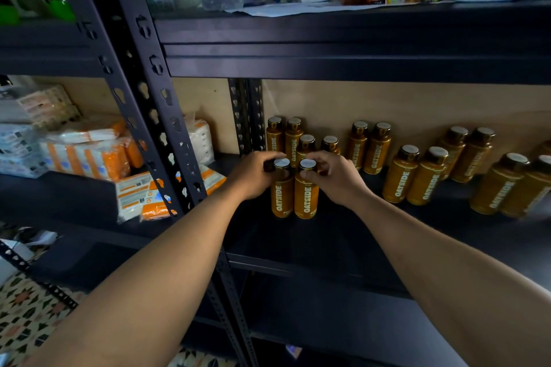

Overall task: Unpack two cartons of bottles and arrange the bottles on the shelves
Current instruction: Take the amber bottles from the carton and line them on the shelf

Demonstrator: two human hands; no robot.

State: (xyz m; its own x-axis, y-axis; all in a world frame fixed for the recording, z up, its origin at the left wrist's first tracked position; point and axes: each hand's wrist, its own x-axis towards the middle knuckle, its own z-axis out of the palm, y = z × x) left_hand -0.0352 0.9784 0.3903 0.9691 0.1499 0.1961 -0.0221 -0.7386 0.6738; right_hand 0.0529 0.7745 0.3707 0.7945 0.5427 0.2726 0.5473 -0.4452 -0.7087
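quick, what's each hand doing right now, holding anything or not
Left hand: closed, gripping the top of the front left bottle.
Right hand: closed, gripping the top of the front right bottle.

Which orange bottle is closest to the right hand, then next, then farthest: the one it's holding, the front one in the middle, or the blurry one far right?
1. The gripped bottle: the right hand pinches its cap, so they touch.
2. The middle front bottle: a little further right.
3. The blurry bottle: farthest, near the right edge.
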